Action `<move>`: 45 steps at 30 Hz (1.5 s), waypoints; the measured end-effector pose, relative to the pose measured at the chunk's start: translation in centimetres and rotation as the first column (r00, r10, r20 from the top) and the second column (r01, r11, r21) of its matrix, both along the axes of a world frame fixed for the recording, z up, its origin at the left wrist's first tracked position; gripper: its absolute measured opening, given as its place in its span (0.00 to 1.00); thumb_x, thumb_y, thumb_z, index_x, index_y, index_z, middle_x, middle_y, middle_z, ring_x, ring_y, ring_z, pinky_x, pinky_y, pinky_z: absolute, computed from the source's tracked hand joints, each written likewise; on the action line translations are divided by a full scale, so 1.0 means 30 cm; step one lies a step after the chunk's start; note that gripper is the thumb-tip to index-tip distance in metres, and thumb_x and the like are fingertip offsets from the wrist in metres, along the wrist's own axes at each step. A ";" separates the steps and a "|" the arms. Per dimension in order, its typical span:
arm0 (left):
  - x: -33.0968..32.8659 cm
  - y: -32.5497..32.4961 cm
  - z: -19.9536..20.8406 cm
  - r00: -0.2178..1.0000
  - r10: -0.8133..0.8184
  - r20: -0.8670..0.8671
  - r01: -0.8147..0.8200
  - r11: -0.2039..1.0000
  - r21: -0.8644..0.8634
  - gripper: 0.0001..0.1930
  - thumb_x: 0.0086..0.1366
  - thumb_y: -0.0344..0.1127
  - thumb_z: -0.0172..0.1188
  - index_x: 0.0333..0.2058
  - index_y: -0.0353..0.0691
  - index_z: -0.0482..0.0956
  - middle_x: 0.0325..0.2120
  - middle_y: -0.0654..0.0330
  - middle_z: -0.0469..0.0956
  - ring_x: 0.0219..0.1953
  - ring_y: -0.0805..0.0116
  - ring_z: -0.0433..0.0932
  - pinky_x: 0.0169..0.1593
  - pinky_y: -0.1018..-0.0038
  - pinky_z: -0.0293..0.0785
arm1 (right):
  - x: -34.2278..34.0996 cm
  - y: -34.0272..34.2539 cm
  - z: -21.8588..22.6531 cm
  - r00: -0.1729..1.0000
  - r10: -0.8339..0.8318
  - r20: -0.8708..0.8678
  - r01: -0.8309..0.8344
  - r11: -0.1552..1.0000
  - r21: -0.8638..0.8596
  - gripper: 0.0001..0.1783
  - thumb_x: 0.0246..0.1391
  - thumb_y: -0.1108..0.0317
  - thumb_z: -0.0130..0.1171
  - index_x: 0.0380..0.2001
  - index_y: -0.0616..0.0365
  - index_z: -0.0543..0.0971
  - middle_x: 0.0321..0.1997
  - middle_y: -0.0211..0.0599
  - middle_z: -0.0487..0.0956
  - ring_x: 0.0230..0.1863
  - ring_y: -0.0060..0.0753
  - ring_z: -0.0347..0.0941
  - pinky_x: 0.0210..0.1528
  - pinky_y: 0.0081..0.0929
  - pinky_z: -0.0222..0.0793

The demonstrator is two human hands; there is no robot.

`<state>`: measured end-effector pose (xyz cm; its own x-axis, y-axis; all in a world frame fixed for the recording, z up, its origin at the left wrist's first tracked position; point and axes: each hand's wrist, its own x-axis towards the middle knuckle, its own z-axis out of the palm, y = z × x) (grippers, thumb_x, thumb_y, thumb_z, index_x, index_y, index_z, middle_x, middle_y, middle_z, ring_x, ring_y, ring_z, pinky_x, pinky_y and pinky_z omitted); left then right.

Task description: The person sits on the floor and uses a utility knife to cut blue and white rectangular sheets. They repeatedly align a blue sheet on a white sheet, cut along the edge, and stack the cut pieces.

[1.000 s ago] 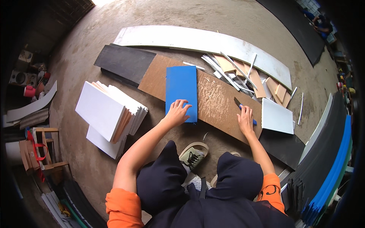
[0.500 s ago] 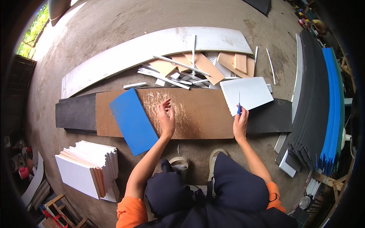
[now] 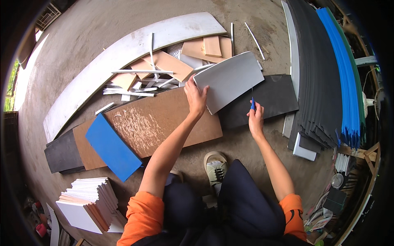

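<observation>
My left hand (image 3: pixel 196 97) grips the left edge of a white foam sheet (image 3: pixel 232 80), thumb over its face. The sheet looks slightly raised and tilted, overlapping the brown board (image 3: pixel 180 123) and the black board (image 3: pixel 271 98). In my right hand (image 3: pixel 255 119) is a knife (image 3: pixel 253 103) with a blue handle and a thin blade pointing away from me. The blade tip lies close to the sheet's right edge; whether it touches cannot be told. A blue sheet (image 3: pixel 113 145) lies across the brown board at the left.
Beyond the boards lie beige offcuts (image 3: pixel 168 65), white strips (image 3: pixel 129 92) and a long white panel (image 3: pixel 135 49). A stack of white and beige sheets (image 3: pixel 88 205) stands near left. Black sheets (image 3: pixel 316 78) and blue sheets (image 3: pixel 338 78) lean at the right.
My left hand has moved right from above the brown board and taken hold of the white sheet. The knife has come off the sheet's face to its right side. The view has turned rightward.
</observation>
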<state>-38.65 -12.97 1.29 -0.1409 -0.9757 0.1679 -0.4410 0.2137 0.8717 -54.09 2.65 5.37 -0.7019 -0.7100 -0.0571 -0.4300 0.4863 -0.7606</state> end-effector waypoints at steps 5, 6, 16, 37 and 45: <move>0.076 0.054 0.077 0.867 0.056 -0.495 0.109 0.948 0.298 0.12 0.62 0.31 0.48 0.44 0.34 0.66 0.34 0.56 0.72 0.33 0.72 0.70 0.38 0.77 0.67 | -0.051 -0.021 0.072 0.998 -0.035 0.046 0.045 0.972 -0.230 0.16 0.56 0.72 0.38 0.48 0.58 0.67 0.38 0.31 0.61 0.26 0.14 0.63 0.21 0.14 0.58; 0.149 0.045 0.067 0.819 0.131 -0.559 0.051 0.953 0.297 0.13 0.63 0.32 0.47 0.44 0.33 0.66 0.34 0.58 0.73 0.34 0.73 0.70 0.38 0.77 0.67 | -0.026 -0.051 0.113 0.997 -0.013 0.071 0.031 0.963 -0.267 0.16 0.56 0.72 0.38 0.48 0.59 0.66 0.38 0.30 0.62 0.26 0.14 0.62 0.21 0.13 0.57; 0.964 0.105 0.010 0.821 0.456 -0.344 -0.293 0.854 0.430 0.16 0.63 0.33 0.46 0.47 0.32 0.69 0.36 0.60 0.76 0.35 0.78 0.72 0.40 0.81 0.68 | 0.301 -0.267 0.053 0.912 0.390 -0.125 -0.406 0.900 -0.157 0.19 0.50 0.70 0.49 0.46 0.63 0.64 0.39 0.45 0.65 0.40 0.43 0.65 0.44 0.35 0.61; 1.354 0.461 0.033 0.762 0.636 0.121 -0.603 0.629 0.490 0.43 0.41 0.40 0.71 0.53 0.36 0.56 0.43 0.49 0.71 0.44 0.63 0.72 0.47 0.71 0.68 | 0.553 -0.358 -0.187 0.661 0.728 -0.182 -0.708 0.686 0.168 0.39 0.38 0.65 0.65 0.51 0.56 0.55 0.49 0.50 0.60 0.51 0.53 0.60 0.50 0.39 0.59; 1.415 0.322 0.276 0.496 0.606 -0.621 -0.664 0.726 0.178 0.17 0.59 0.41 0.55 0.42 0.36 0.66 0.33 0.61 0.74 0.33 0.75 0.74 0.37 0.82 0.72 | 0.515 -0.360 -0.219 0.743 0.668 -0.050 -0.666 0.744 0.055 0.32 0.42 0.67 0.61 0.50 0.59 0.58 0.48 0.48 0.64 0.51 0.45 0.61 0.53 0.34 0.58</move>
